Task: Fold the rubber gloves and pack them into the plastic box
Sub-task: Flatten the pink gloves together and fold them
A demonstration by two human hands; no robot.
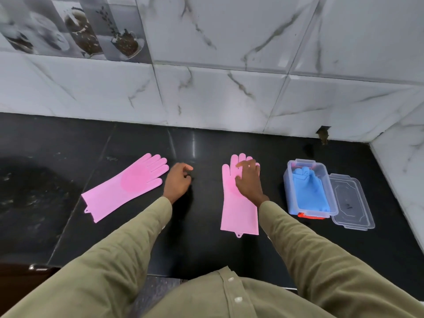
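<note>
Mid-counter, your right hand (249,180) lies spread on one pink glove (238,210), pinning it to fold; your left hand (177,181) hovers loosely curled, empty.

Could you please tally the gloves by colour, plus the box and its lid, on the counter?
Pink gloves: 2, one lying flat at the left, one under the right hand
Blue gloves: cannot tell the number; blue glove material fills the plastic box
Plastic box: 1
Lid: 1
Total: 4, besides the blue
</note>
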